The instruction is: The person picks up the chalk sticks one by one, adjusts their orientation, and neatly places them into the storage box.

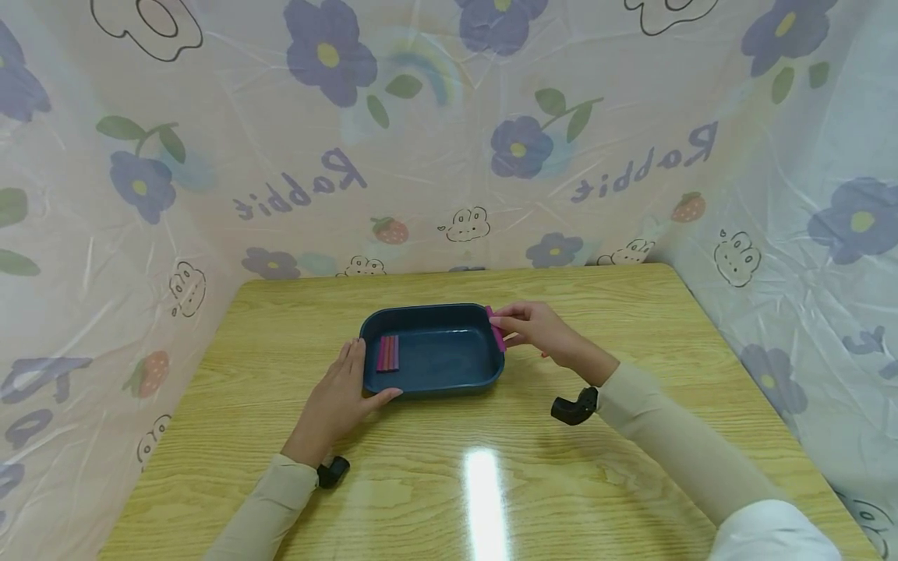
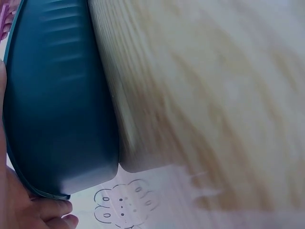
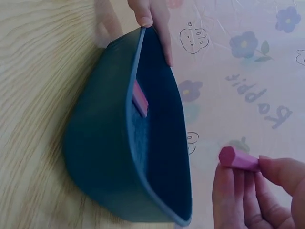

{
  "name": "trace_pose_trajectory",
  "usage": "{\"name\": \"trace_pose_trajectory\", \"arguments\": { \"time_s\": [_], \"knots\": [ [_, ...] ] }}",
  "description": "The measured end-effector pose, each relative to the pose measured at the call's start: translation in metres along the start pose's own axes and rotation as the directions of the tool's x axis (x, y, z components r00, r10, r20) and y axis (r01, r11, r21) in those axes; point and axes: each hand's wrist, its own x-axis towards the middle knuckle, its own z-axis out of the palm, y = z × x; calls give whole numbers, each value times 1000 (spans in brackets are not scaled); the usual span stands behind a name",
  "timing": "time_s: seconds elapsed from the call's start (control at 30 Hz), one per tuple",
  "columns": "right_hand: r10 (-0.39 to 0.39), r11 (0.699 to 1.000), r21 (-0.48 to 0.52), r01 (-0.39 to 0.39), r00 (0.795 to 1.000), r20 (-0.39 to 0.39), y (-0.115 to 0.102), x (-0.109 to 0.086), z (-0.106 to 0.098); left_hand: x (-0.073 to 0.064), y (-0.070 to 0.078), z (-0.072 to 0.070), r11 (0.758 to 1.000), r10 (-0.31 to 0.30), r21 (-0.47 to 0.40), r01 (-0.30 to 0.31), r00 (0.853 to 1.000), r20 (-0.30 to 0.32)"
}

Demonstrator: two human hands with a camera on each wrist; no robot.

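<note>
A dark blue-green rectangular bin [image 1: 442, 360] with rounded corners stands on the table. My left hand [image 1: 339, 399] grips its left end, the thumb along the near rim and the fingers at the left side. Above the right end of the bin, my right hand [image 1: 546, 331] pinches a pink hexagonal stick [image 3: 241, 159] between thumb and fingertips. In the right wrist view this stick is apart from the bin's rim. Several pink and purplish sticks [image 1: 388, 354] lie side by side inside the bin, near its left wall.
The wood-grain table [image 1: 421, 467] extends around the bin. Behind and at both sides hangs a pale curtain [image 1: 435, 156] printed with flowers and rabbits. A black wrist camera [image 1: 575, 407] sits by the right cuff, another black one [image 1: 333, 472] by the left.
</note>
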Motion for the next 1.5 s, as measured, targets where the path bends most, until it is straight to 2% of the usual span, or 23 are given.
{"name": "trace_pose_trajectory", "arguments": {
  "time_s": [0.43, 0.8, 1.3, 1.5],
  "knots": [
    [17, 999, 46, -15, 999, -38, -11, 18, 26, 1, 0, 0, 1000, 7, -7, -7, 1000, -3],
    [60, 992, 110, -57, 998, -27, -11, 36, 53, 1, -1, 1, 1000, -2, -1, 2, 1000, 5],
    [80, 991, 106, -79, 997, -10, -5, 60, 86, 2, 0, 1, 1000, -8, 2, 8, 1000, -12],
    [78, 988, 134, -79, 997, 13, -1, 69, 97, 2, -1, 1, 1000, -6, -5, 6, 1000, -14]
  ]
}}
